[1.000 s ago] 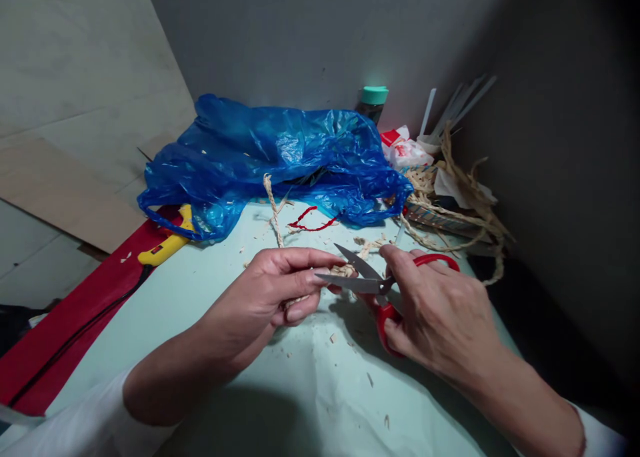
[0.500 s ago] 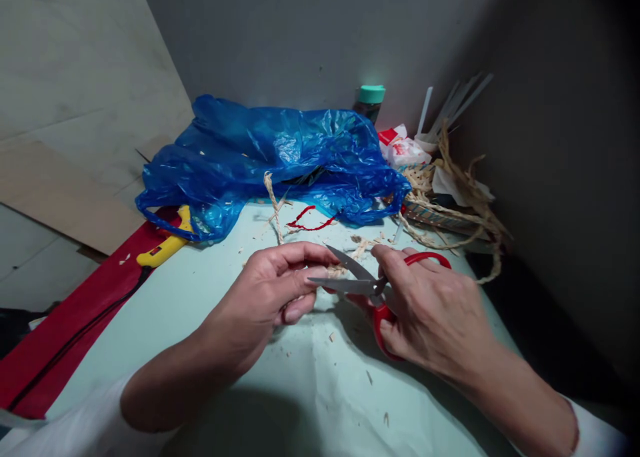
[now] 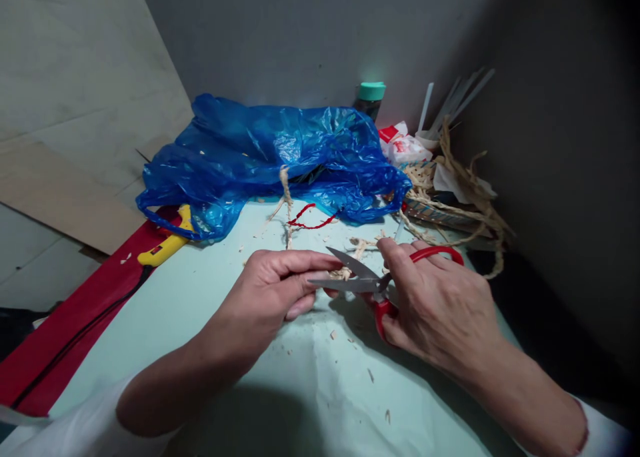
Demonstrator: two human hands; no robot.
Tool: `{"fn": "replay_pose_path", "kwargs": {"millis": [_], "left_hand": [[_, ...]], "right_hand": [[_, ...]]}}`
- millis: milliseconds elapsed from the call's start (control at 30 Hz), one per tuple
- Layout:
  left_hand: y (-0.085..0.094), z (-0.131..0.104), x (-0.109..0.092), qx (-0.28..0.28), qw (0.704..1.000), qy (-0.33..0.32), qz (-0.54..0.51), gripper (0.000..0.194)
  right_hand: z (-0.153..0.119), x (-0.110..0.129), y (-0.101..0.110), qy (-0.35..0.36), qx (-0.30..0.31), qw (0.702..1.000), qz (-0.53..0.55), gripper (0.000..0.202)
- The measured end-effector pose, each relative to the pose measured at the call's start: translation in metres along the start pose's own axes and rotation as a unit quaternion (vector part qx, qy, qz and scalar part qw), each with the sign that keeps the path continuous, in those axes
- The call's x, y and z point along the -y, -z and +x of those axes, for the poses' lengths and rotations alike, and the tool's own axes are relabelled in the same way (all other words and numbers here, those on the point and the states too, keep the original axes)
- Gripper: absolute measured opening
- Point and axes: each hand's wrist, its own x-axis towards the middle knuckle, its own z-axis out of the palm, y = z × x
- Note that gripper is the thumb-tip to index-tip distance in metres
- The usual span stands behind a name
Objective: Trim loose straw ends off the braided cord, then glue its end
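My left hand (image 3: pixel 280 283) pinches a pale braided fibre piece (image 3: pixel 341 273), mostly hidden behind the fingers; a braided strand (image 3: pixel 288 203) sticks up behind this hand. In my right hand (image 3: pixel 440 297) are red-handled scissors (image 3: pixel 356 277), their blades parted and pointing left around the pinched piece. The tips lie beside my left fingertips. A red cord (image 3: pixel 313 226) rests on the pale green surface beyond the hands.
A blue plastic bag (image 3: pixel 280 143) spreads across the back. A yellow-handled tool (image 3: pixel 167 243) with a black cable lies left. Braided fibre coils (image 3: pixel 430 190), a green-lidded jar (image 3: pixel 371 95) and white sticks (image 3: pixel 460 103) stand at the back right.
The upright braided strand has shifted right. My right hand has moved slightly right, and the scissors' handles have come up a little with the blades still parted.
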Motion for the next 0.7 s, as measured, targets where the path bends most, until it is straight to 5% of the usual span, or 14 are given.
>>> {"fn": "replay_pose_path", "kwargs": {"millis": [700], "left_hand": [[-0.0003,-0.0018,-0.0020,0.026,1.000,-0.009,-0.001,0.022]], "right_hand": [[-0.0039,-0.0028,-0.0016,0.042,-0.003,0.995,0.085,0.011]]}}
